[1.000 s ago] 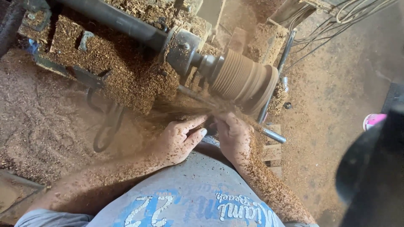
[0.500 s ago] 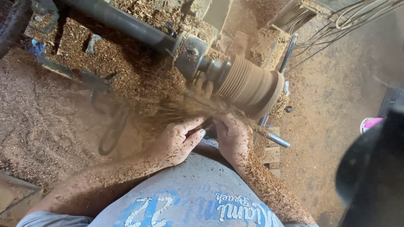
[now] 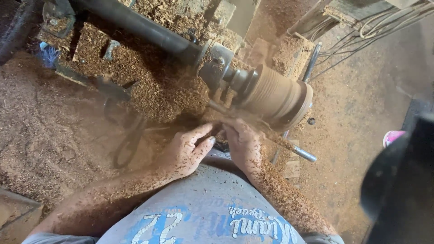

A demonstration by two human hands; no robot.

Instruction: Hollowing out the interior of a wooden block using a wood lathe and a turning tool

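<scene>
A round ridged wooden workpiece (image 3: 275, 96) spins on a lathe, fixed to a dark metal shaft (image 3: 144, 28). My left hand (image 3: 186, 151) and my right hand (image 3: 242, 143) sit close together just below it, both closed around a turning tool (image 3: 296, 151) whose metal end sticks out to the right. The tool's tip near the wood is blurred by flying chips. Sawdust coats both forearms.
Thick wood shavings (image 3: 149, 86) cover the lathe bed and the floor. Cables (image 3: 370, 27) run at the top right. A pink object (image 3: 392, 136) lies on the floor at the right edge. A dark loop-shaped thing (image 3: 129, 142) lies left of my hands.
The view has shifted a little, so the workpiece sits further right. My hands stay on the tool, and more chips fly off the wood.
</scene>
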